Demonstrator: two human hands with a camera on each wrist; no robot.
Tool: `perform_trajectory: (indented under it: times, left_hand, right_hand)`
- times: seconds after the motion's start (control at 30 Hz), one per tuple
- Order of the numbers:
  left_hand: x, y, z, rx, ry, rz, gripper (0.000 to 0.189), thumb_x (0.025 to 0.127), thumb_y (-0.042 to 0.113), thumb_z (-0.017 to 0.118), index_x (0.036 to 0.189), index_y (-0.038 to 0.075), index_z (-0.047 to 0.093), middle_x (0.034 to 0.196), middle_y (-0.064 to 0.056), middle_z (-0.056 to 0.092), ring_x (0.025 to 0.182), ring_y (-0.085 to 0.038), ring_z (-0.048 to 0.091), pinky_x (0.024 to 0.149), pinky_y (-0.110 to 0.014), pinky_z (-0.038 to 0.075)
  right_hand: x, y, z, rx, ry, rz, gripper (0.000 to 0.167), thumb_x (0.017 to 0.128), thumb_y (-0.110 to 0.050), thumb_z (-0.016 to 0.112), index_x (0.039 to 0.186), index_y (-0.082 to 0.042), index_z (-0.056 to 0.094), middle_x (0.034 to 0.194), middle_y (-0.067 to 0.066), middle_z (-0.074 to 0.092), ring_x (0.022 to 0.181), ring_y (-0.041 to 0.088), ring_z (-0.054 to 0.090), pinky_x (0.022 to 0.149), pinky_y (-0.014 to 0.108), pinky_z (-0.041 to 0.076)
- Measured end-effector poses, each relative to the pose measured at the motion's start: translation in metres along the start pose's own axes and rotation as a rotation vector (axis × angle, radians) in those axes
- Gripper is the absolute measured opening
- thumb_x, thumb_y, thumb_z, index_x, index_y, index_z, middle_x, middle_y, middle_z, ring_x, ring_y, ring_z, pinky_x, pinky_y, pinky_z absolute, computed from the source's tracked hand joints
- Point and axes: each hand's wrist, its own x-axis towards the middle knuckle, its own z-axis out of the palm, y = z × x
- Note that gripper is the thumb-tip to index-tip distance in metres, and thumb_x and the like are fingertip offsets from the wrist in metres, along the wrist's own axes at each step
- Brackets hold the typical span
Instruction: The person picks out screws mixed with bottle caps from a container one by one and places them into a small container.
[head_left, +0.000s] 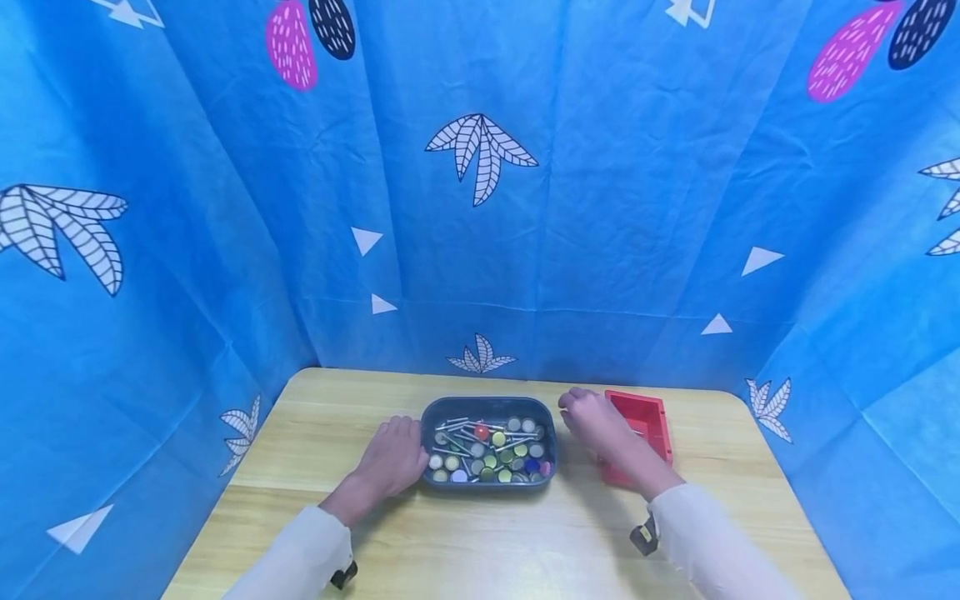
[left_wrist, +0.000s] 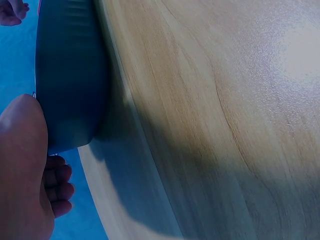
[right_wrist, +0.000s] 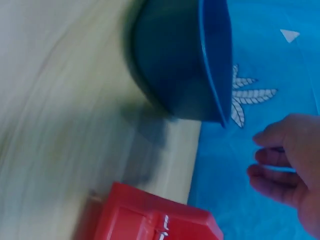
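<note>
A dark grey plastic basin [head_left: 489,487] stands on the table, holding silvery nail-like pieces [head_left: 456,423] and several small round discs [head_left: 498,437] in green, white, blue and red. My left hand [head_left: 396,454] grips its left end; in the left wrist view the thumb [left_wrist: 25,117] lies at the rim and the fingers curl by the outer wall. Between the basin and a red box [head_left: 654,400], my right hand [head_left: 600,423] hovers with loosely bent fingers, apart from both in the right wrist view [right_wrist: 295,165]. Nothing shows between those fingers.
Inside the red box lie a few silvery pieces [right_wrist: 164,227]; my right forearm partly covers the box in the head view. The wooden table [head_left: 495,550] ends close behind both containers, against a blue patterned curtain [head_left: 480,267] that also encloses both sides.
</note>
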Motion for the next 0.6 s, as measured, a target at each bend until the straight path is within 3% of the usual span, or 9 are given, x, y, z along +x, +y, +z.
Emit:
perform_trajectory:
  times: [0.2, 0.4, 0.6]
  left_hand:
    - [0.0, 0.0, 0.0, -0.008, -0.034, -0.013, 0.026, 0.094, 0.026, 0.055, 0.103, 0.002, 0.058, 0.088, -0.006, 0.049, 0.085, -0.023, 0.043, 0.082, -0.038, 0.04]
    - [0.001, 0.0, 0.0, -0.009, -0.031, -0.014, 0.025, 0.094, 0.026, 0.056, 0.102, 0.002, 0.058, 0.087, -0.006, 0.048, 0.083, -0.023, 0.042, 0.08, -0.038, 0.039]
    - [0.001, -0.001, 0.001, 0.007, -0.037, -0.013, 0.026, 0.095, 0.027, 0.055, 0.103, 0.002, 0.058, 0.086, -0.005, 0.047, 0.083, -0.022, 0.04, 0.08, -0.036, 0.037]
  right_hand:
    - [0.0, -0.01, 0.01, 0.057, -0.028, -0.063, 0.019, 0.084, -0.004, 0.081, 0.103, -0.005, 0.077, 0.099, 0.008, 0.074, 0.096, 0.025, 0.072, 0.083, 0.037, 0.062]
    - [0.003, -0.018, 0.021, 0.067, 0.003, -0.147, 0.013, 0.085, -0.006, 0.081, 0.097, -0.006, 0.076, 0.093, 0.006, 0.072, 0.09, 0.021, 0.07, 0.079, 0.033, 0.061]
    - [0.006, -0.026, 0.031, 0.081, -0.026, -0.166, 0.016, 0.084, -0.007, 0.081, 0.099, -0.006, 0.076, 0.094, 0.006, 0.072, 0.09, 0.021, 0.069, 0.08, 0.033, 0.061]
